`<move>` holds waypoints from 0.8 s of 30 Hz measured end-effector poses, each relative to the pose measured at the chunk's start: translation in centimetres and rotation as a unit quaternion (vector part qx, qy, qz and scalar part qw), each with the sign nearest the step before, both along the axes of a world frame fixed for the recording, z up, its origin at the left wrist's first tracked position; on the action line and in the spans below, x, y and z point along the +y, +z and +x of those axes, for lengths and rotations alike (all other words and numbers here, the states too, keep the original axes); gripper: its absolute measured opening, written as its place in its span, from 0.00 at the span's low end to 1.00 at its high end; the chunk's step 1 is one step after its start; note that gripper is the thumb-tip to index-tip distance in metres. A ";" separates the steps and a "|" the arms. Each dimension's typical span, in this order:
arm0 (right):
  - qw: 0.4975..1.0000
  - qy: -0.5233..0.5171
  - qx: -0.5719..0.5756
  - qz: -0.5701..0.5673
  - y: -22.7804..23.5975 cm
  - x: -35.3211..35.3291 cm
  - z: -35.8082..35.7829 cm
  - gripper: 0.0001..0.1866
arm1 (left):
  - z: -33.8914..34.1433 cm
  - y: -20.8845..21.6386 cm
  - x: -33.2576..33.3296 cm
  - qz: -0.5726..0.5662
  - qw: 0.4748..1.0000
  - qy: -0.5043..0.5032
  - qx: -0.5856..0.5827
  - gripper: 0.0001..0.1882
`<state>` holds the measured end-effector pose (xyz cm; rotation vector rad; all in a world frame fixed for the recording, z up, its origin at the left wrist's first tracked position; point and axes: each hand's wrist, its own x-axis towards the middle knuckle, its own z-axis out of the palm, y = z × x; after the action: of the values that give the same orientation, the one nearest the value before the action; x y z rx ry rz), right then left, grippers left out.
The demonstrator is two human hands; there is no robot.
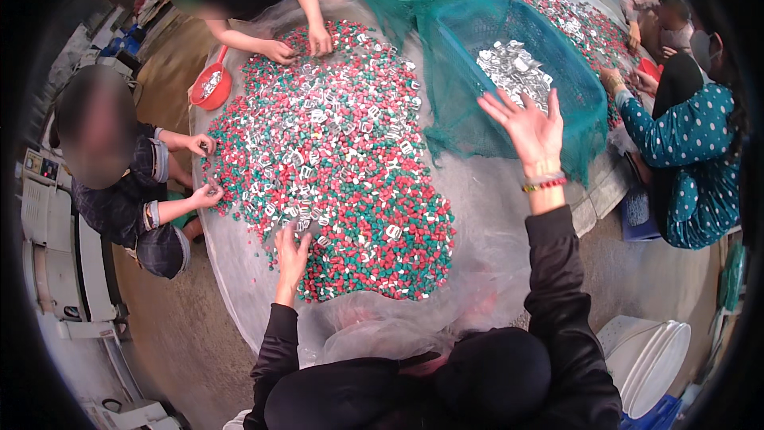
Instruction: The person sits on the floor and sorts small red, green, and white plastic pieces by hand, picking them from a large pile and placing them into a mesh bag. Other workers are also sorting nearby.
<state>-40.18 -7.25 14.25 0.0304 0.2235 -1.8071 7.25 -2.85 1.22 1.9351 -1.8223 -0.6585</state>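
My right hand [532, 135] is raised with its palm up and fingers spread, at the near edge of a blue-green plastic basket [585, 131]. Nothing rests in that palm. Inside the basket lies a heap of silvery metal buckles [516, 68]. Down at the near left side of a broad pile of small red, green and white pieces [374, 255], my left hand [292, 259] has its thumb and fingers apart. Loose buckles [304, 211] lie just beyond its fingertips, and more are scattered through the pile.
Two people work at the pile's far and left sides; their hands [320, 38] touch its edge. A red scoop [212, 86] holding buckles stands there. Green netting [442, 103] drapes the basket. People at right sit by a second pile [585, 28]. White buckets [649, 358] stand near right.
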 end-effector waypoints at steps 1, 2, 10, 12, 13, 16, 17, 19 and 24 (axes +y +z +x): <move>0.998 0.001 -0.011 0.069 -0.3 0.3 -0.2 0.39 | 1.1 -1.6 0.0 0.029 0.999 -0.003 0.020 0.26; 0.996 0.010 0.024 0.080 -0.8 0.4 -0.1 0.36 | 1.8 -3.2 0.2 -0.005 0.997 -0.066 0.034 0.26; 0.833 0.425 0.351 -0.046 -9.2 3.1 8.8 0.24 | 0.1 -5.8 -0.5 0.041 0.984 -0.174 0.024 0.11; 0.654 0.377 0.650 -0.089 -11.9 4.4 12.8 0.20 | -0.5 -4.8 -1.1 0.093 0.983 -0.147 0.055 0.09; 0.519 0.292 0.791 -0.141 -13.1 4.9 14.5 0.17 | -0.7 -4.2 -1.4 0.087 0.986 -0.117 0.076 0.09; 0.331 0.145 0.902 -0.237 -15.8 6.8 16.0 0.14 | -0.6 -2.7 -1.7 0.061 0.984 -0.048 0.158 0.07; 0.305 0.132 0.915 -0.229 -16.5 7.3 16.2 0.13 | -0.5 -2.3 -1.7 0.054 0.978 -0.039 0.199 0.06; 0.270 0.097 0.933 -0.218 -17.3 7.8 16.2 0.11 | 0.0 -1.7 -1.7 0.029 0.959 -0.020 0.282 0.04; 0.281 0.194 0.922 -0.181 -15.8 6.9 15.9 0.09 | 1.4 -1.9 -3.5 0.009 0.802 0.160 0.576 0.07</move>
<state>-24.27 -0.37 -1.58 -2.3277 1.2425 -0.3589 8.69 -6.31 -0.73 1.2345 -0.6931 -1.3186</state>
